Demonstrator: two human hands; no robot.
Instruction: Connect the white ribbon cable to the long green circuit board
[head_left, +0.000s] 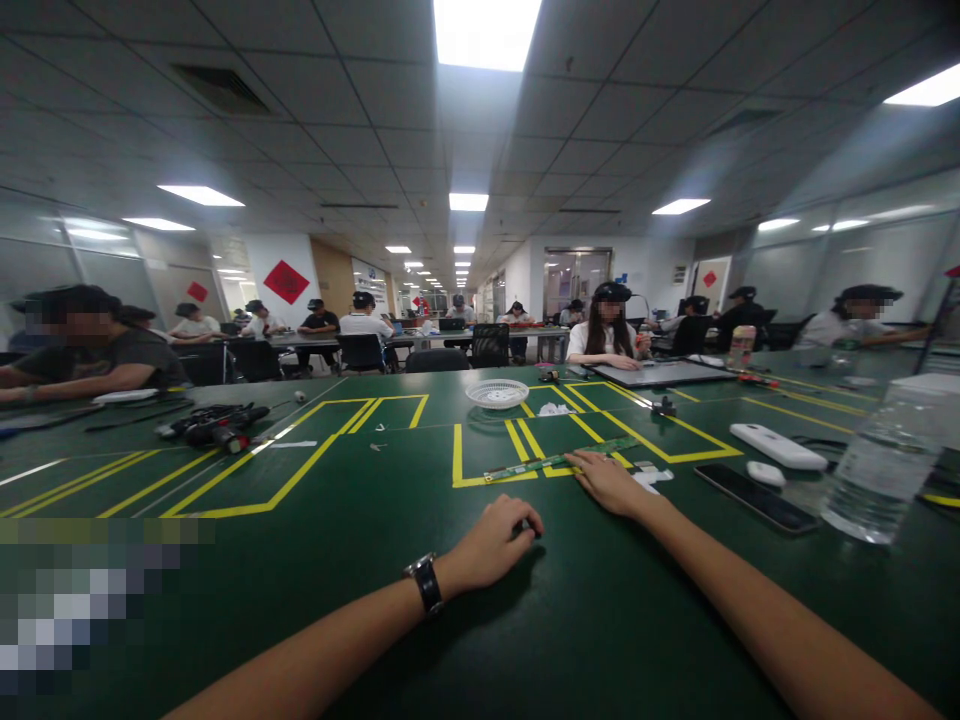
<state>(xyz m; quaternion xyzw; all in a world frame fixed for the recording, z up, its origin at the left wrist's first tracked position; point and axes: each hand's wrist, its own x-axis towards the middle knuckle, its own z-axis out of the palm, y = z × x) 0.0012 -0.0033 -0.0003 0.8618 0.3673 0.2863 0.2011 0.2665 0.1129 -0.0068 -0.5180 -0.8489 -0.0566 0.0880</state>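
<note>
Palm down, my right hand lies with its fingers stretched out over a long, narrow green circuit board, touching it near its middle. The board lies at a slant across yellow tape lines on the green table. Nearer to me and further left, my left hand is just above or on the table, its fingers loosely bent and the thumb apart, with nothing in it. Crumpled white scraps are beside my right hand. Beyond the board stands a white round basket.
To the right are a black phone, a small white case, a white oblong device and a large clear water bottle. Dark tools or gear lie at the left. A person sits across the table.
</note>
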